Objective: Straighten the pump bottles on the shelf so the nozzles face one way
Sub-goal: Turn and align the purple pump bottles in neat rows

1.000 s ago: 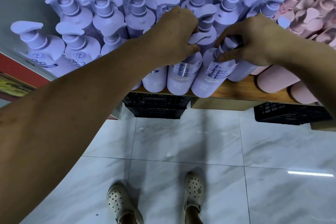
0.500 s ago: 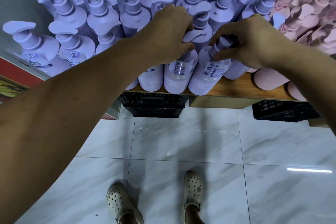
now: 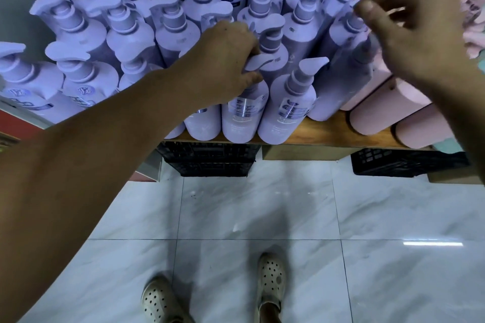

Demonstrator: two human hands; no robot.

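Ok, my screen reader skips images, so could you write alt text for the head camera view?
The left hand grips the pump nozzle of a front-row lilac bottle on a wooden shelf, seen from above; the blurred right hand hovers over neighbouring lilac bottles. Pink bottles stand at the right.

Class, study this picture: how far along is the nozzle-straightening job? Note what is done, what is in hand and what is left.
Done: little. One front bottle's nozzle points right.
In hand: the left hand grips the next bottle's nozzle. The right hand hovers, blurred, its grip unclear.
Left: most. The bottles at far left point their nozzles left, so the nozzles disagree.
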